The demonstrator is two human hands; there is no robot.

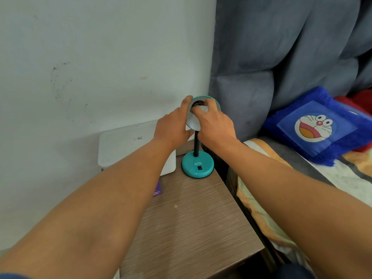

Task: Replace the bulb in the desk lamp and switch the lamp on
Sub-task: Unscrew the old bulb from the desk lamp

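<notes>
Your left hand (173, 127) cups the rim of the teal desk lamp's shade (194, 122), steadying it, while your right hand (215, 125) closes its fingers around the white bulb (202, 108) seated at the socket inside. The lamp stands at the far corner of a wooden bedside table (193, 218), its base (197, 165) showing a black rocker switch (199, 168). Keep the shade braced and the bulb square to the socket as you twist. A white box (128, 146) sits just beside the base; a purple card (157, 189) lies nearer you. Bed and blue cartoon cushion (316, 125) crowd your right elbow.
</notes>
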